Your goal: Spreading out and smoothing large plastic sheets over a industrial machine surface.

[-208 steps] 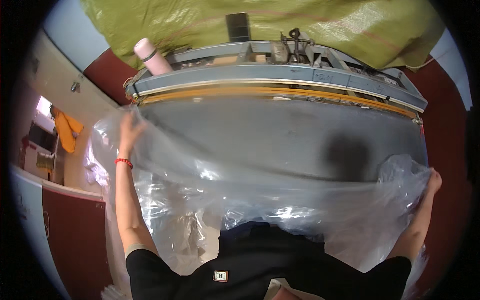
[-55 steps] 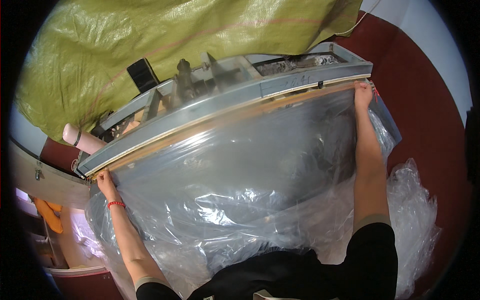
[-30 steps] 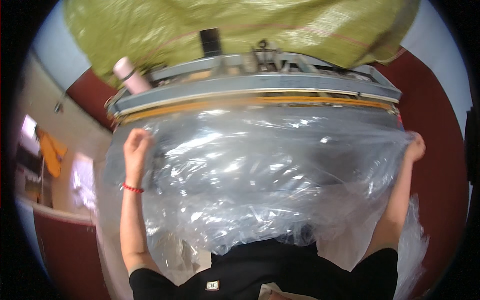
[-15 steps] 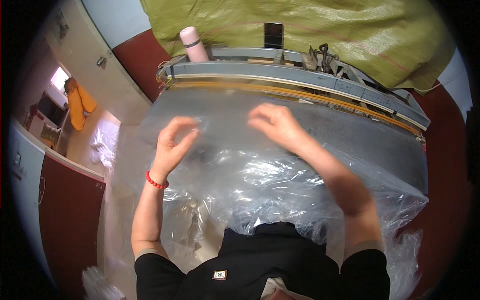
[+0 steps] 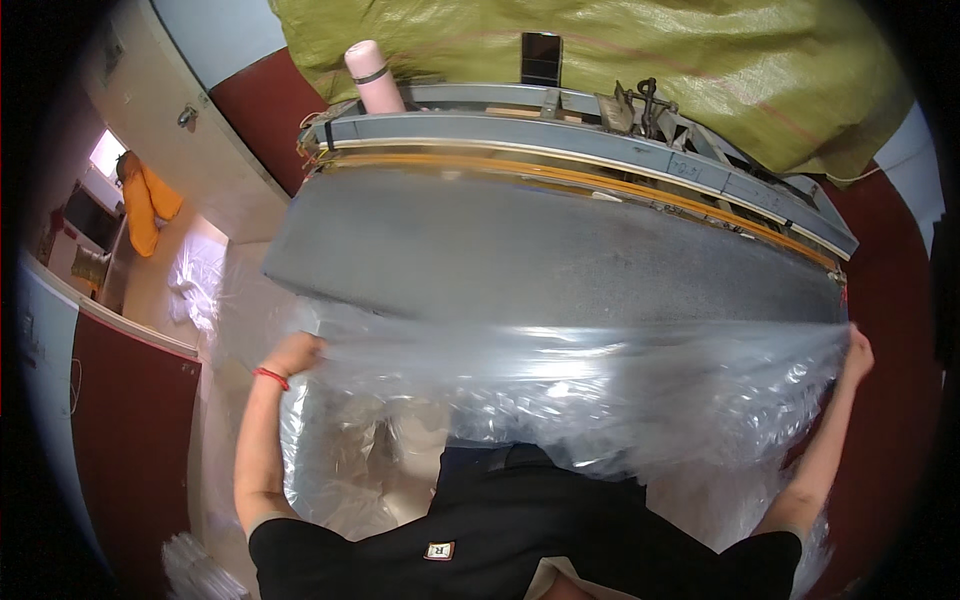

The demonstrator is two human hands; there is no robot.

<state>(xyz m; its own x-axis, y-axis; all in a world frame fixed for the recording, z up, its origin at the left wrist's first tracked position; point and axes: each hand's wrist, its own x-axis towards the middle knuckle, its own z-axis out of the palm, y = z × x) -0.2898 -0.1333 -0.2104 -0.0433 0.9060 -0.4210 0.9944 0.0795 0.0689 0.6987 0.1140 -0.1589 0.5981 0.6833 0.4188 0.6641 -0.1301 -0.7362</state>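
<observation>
A wide sheet of clear plastic film (image 5: 560, 375) stretches across the front of a grey worktop (image 5: 500, 245) and hangs down before me in shiny folds. My left hand (image 5: 297, 353), with a red bead bracelet at the wrist, is closed on the film's left end. At the right end, my right hand (image 5: 858, 355) grips the film by the worktop's front right corner. The film's upper edge runs nearly straight between both hands, along the worktop's near edge. My fingertips are partly hidden by the film and by the hands themselves.
Behind the worktop runs a long grey metal frame (image 5: 450, 128) with an orange strip (image 5: 560, 172). On it stand a pink bottle (image 5: 374, 80) and a metal clamp (image 5: 645, 108). A green woven sheet (image 5: 700, 60) hangs behind. At left is a door (image 5: 200, 140); bundled plastic (image 5: 200, 570) lies lower left.
Both hands have moved apart and nearer to me, from above the worktop to the film's two ends. Now the film is gripped and drawn taut, and more of the grey worktop shows.
</observation>
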